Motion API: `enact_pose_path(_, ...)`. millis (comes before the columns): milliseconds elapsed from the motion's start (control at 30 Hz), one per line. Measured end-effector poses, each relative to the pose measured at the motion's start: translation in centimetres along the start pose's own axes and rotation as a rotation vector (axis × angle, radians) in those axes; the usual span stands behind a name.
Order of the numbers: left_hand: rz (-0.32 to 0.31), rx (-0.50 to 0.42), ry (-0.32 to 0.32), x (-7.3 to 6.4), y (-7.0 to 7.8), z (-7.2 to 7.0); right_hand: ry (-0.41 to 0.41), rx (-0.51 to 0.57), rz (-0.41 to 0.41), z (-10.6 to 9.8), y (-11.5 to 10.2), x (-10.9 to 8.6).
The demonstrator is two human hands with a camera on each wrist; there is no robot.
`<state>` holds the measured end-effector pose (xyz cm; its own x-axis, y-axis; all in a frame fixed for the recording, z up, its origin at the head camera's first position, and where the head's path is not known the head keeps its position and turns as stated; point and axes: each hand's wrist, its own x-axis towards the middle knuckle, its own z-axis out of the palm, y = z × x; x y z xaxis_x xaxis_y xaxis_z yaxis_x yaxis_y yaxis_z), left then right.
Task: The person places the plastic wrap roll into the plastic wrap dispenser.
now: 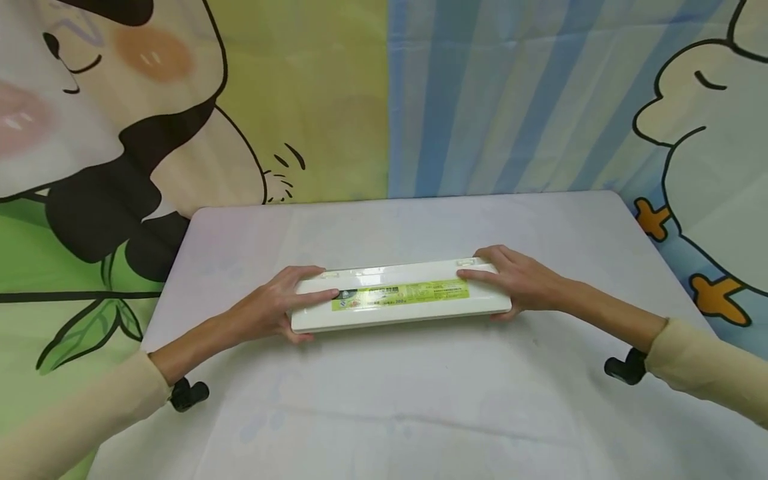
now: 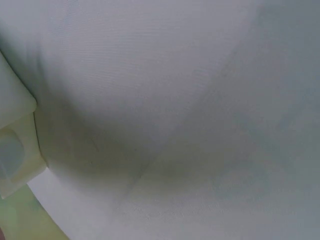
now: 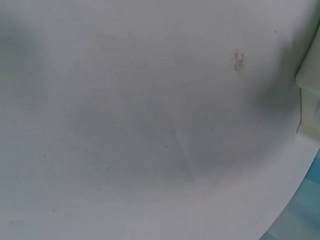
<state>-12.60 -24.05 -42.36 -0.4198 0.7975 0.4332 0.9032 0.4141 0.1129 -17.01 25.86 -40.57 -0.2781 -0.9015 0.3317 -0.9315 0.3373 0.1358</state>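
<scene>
A long white plastic box [image 1: 408, 312] with a yellow-green printed label [image 1: 400, 294] lies crosswise between both hands, over the middle of the table. My left hand [image 1: 277, 301] grips its left end, the index finger along the front face by the label and the thumb at the lower corner. On the right end, my right hand [image 1: 517, 281] holds on in the same way, one finger over the face and others behind the upper edge. One corner of the box [image 2: 15, 100] enters the left wrist view at its left edge; another corner of the box [image 3: 311, 80] shows at the right of the right wrist view.
A pale cloth covers the table [image 1: 420, 400], with a crease toward the front. Behind it hangs a cartoon-printed curtain [image 1: 336, 100]. Black devices [image 1: 189, 395] are strapped at both wrists, below the beige sleeves [image 1: 708, 373].
</scene>
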Motion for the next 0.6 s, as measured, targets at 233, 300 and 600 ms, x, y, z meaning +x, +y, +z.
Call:
enact_pose_path(233,-0.032,-0.007,0.002,-0.01,0.11,0.42,0.002,0.035,0.031,0.37,-0.03,-0.06)
enact_pose_path(300,-0.037,-0.006,0.009,-0.24,0.28,0.47,-0.008,0.062,0.037,0.41,-0.04,0.02)
enact_pose_path(600,-0.046,0.000,0.007,-0.33,0.67,0.72,-0.026,0.094,0.063,0.22,0.09,-0.07)
